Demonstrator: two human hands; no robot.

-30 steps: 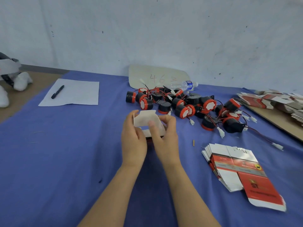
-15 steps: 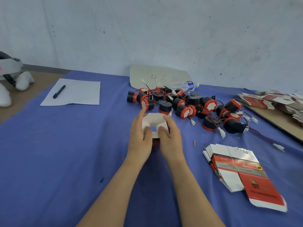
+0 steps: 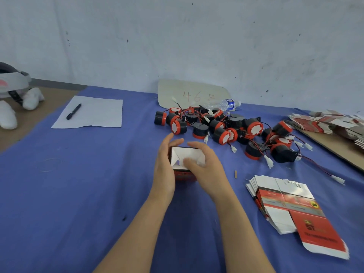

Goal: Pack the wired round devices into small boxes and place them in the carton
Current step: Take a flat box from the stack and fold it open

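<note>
Holding one small box [image 3: 184, 175] between them just above the blue cloth [image 3: 78, 184], both hands sit mid-table at the ends of bare forearms. The left hand [image 3: 164, 167] is cupped against the box's left wall, its fingers curving round the far left corner. The right hand [image 3: 208, 171] grips the right side: its thumb lies across the open top and its fingers curl over the far edge. So the box is enclosed on both sides, red printed wall facing the camera, white flaps showing inside the mouth. What lies in it, if anything, cannot be told.

To the right and nearer the camera lies one fanned stack of flat box blanks [image 3: 285, 205], red and white, too tightly layered to count. Between that stack and the right hand rests one small brown sliver [image 3: 235, 173].

Just beyond the hands sprawls the pile of wired round devices [image 3: 226, 128], black drums with red caps and red-black leads ending in white plugs. About a dozen and a half show, tangled too closely for an exact count.

Farther left are one sheet of paper [image 3: 94, 113] with one black pen [image 3: 73, 111] on it. Behind the pile lie one water bottle [image 3: 225, 104] and one pale card [image 3: 193, 93] marked "46". At far right a second heap of blanks [image 3: 325, 122] rests on a brown board [image 3: 334, 148].
</note>
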